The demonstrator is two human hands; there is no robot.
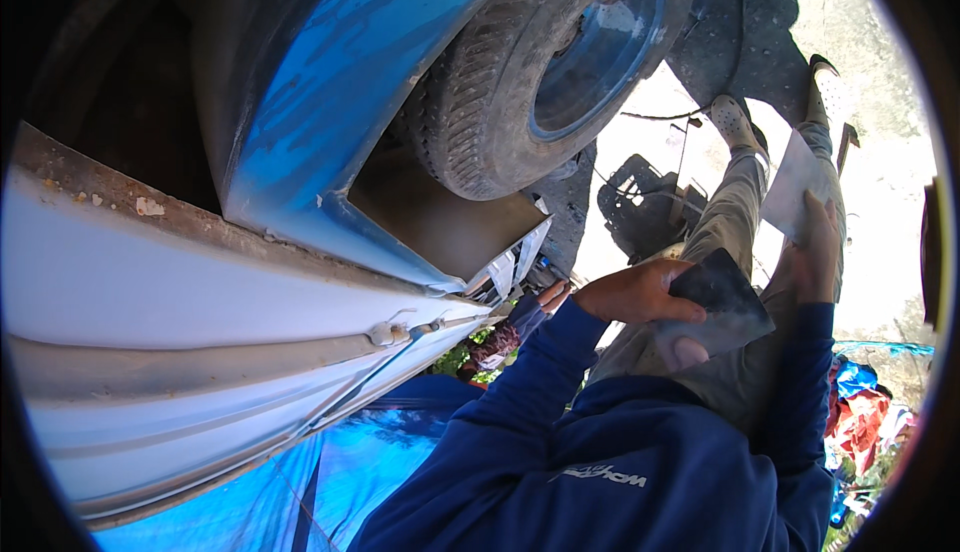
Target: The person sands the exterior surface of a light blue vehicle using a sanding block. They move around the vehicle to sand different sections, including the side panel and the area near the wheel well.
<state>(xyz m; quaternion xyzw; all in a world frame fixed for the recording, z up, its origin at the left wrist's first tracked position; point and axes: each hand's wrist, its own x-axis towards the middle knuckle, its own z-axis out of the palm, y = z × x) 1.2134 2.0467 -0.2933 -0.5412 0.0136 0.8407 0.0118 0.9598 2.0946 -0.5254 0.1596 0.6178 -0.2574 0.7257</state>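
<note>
My left hand (640, 294) is closed on a dark grey, flat, square-cornered plate (728, 302); the thumb lies across its upper face and a fingertip shows at the near edge. The plate looks dusty and paler toward its lower side. My right hand (822, 242) grips the near end of a light grey flat sheet (793, 184), which stretches away over my legs. Both pieces are in front of my body, apart from each other. To the left stands a blue vehicle panel (310, 102) with dull, worn patches, beside a white panel (180, 262).
A large tyre (470, 102) on a blue wheel rim (600, 57) sits against the blue panel. Another person's hand (553, 297) shows below it. A dark openwork object (640, 207) lies on the ground. Blue tarp (380, 462) hangs lower left; red cloth (858, 422) lies at right.
</note>
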